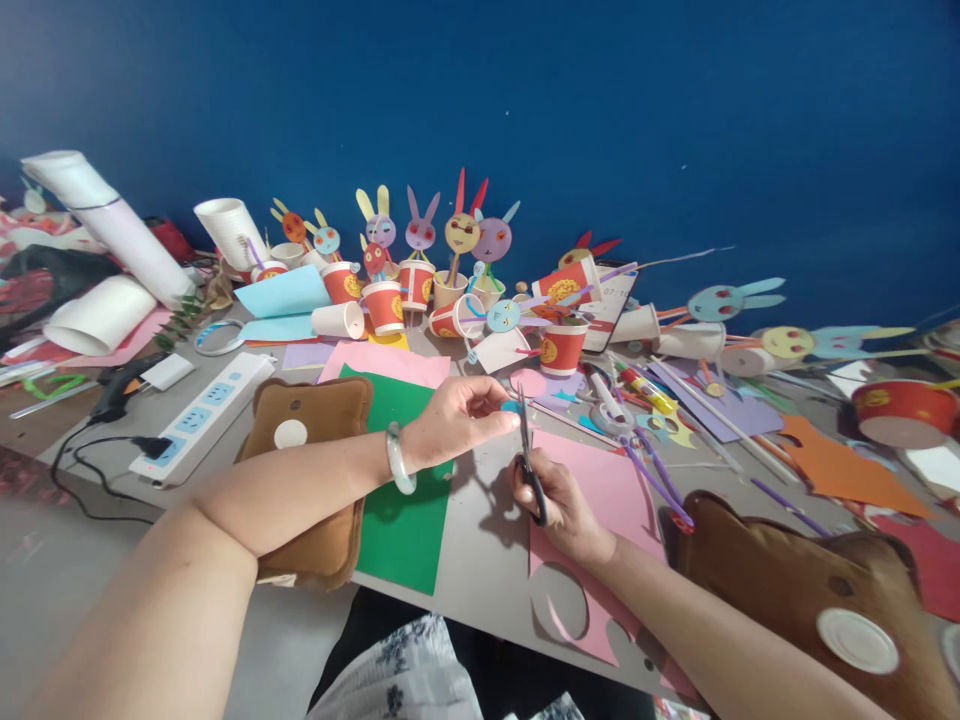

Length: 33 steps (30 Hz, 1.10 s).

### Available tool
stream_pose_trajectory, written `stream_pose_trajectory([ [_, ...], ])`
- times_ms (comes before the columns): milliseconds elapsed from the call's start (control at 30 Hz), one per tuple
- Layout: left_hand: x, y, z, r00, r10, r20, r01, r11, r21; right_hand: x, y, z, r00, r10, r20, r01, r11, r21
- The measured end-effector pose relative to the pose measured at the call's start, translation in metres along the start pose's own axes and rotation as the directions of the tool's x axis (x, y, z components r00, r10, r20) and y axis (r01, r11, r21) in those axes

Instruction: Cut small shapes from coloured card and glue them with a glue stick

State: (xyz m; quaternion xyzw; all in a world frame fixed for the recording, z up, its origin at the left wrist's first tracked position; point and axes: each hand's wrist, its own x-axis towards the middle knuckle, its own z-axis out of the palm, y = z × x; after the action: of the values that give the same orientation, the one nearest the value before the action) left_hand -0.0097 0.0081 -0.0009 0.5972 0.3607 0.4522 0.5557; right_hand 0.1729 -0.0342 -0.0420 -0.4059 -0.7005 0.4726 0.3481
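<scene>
Between the thumb and fingers of my left hand [469, 415] is a small piece of blue paper [511, 407]. A pair of black-handled scissors [534, 485] is gripped in my right hand [564, 505], blades pointing up and away from me beside the blue paper. Whether the blades touch the paper I cannot tell. Under my right hand lies a pink paper sheet [600, 475] with round holes cut out along its near side. A green paper sheet [409, 535] lies below my left wrist, which wears a pale bangle [400, 460].
Rabbit-faced paper figures stand in red cups [384, 305] along the blue wall [480, 90]. On the left are a white power strip [206, 420] with cables and a brown cushion [345, 540]. Another brown cushion [780, 570], orange paper [847, 465] and purple pipe cleaners [656, 465] lie to the right.
</scene>
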Motion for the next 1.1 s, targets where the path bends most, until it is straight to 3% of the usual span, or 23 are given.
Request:
stream_pose_trajectory([
  [1100,0.0000,0.0005,-0.0004,0.997,0.060,-0.040,-0.061,0.998,-0.024,0.0001,0.0082,-0.0006,0.999,-0.034,0.010,0.033,0.999,0.017],
])
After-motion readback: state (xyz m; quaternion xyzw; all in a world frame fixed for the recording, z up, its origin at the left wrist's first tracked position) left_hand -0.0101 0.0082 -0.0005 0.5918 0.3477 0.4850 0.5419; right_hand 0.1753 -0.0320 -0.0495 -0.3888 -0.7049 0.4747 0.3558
